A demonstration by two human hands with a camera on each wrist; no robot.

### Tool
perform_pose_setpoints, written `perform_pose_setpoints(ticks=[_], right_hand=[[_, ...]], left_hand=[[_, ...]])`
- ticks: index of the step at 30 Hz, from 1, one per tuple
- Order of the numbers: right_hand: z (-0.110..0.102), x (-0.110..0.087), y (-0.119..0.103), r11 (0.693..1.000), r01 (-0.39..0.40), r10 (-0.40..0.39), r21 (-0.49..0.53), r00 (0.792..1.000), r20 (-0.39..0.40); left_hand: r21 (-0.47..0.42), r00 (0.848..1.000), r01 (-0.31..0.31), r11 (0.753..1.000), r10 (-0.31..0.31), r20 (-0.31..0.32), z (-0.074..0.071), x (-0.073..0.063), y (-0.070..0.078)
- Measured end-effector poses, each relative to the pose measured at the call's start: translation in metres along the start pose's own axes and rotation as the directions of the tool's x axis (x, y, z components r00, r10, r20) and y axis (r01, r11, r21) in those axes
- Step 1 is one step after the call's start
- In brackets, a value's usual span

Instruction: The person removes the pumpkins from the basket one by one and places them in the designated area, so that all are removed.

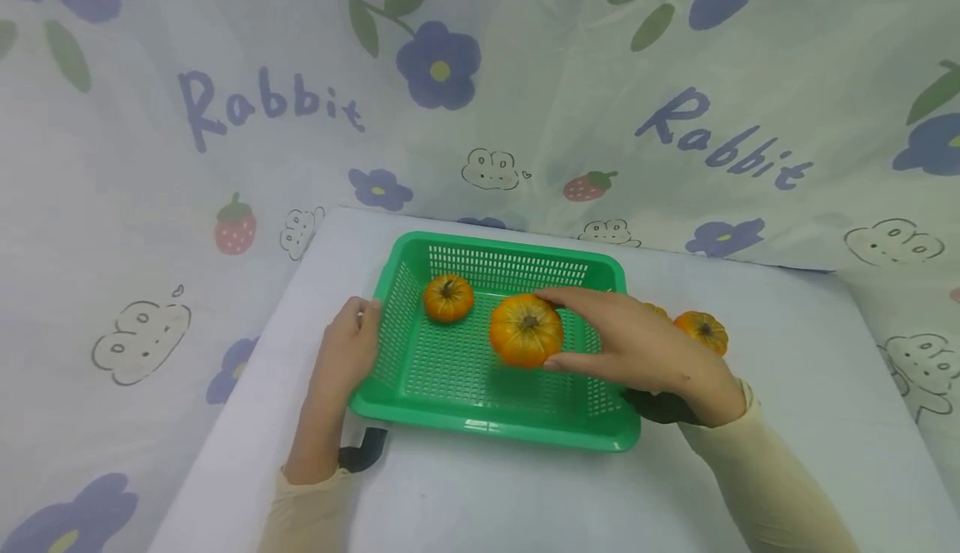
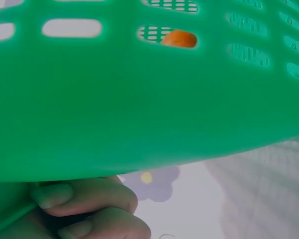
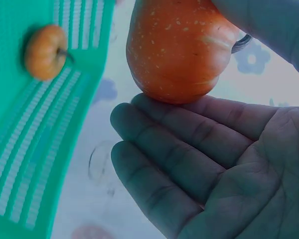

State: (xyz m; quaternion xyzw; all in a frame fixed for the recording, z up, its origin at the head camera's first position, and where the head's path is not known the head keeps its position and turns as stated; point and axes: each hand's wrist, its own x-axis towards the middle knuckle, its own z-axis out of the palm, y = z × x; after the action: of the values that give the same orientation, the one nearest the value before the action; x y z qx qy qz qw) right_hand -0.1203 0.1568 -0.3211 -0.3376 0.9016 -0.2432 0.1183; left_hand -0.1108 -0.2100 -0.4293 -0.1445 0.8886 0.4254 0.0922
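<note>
A green plastic basket (image 1: 495, 428) with slotted sides stands on the white table. My left hand (image 1: 351, 345) grips its left rim, and in the left wrist view curled fingers (image 2: 94, 196) show under the edge. Between the thumb and fingers of my right hand (image 1: 633, 336) is an orange pumpkin (image 1: 525, 332), held over the basket's middle, its stem facing the head camera. The right wrist view shows this pumpkin (image 3: 177, 50) against the fingers. A smaller pumpkin (image 1: 447, 298) lies inside the basket, toward the back left.
Right of the basket another orange pumpkin (image 1: 703, 331) sits on the table, with part of one more pumpkin (image 1: 657, 310) showing behind the right hand. A patterned cloth (image 1: 480, 128) with flowers and rabbits hangs behind the table.
</note>
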Motion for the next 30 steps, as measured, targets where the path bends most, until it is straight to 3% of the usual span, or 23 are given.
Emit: perform_pose_setpoints(ticks=[6,10,20,30], right_hand=[[0.004,-0.041,0.022,0.995,-0.086,0.091,0.059,0.992,-0.087],[0.006,-0.07,0.034,0.985,-0.137,0.153,0.101,0.973,-0.172],[0.002,-0.128,0.059,0.947,-0.29,0.321,0.141,0.886,-0.335],[0.006,-0.162,0.102,0.903,-0.393,0.429,0.175,0.793,-0.432]], left_hand=[[0.002,1.0,0.002,1.0,-0.002,-0.007,-0.001,0.001,0.003],[0.002,1.0,-0.008,1.0,0.008,-0.002,0.0,0.001,0.004],[-0.001,1.0,-0.013,1.0,0.013,-0.003,0.003,0.001,0.004],[-0.002,1.0,0.003,1.0,-0.003,0.01,0.004,0.0,0.001]])
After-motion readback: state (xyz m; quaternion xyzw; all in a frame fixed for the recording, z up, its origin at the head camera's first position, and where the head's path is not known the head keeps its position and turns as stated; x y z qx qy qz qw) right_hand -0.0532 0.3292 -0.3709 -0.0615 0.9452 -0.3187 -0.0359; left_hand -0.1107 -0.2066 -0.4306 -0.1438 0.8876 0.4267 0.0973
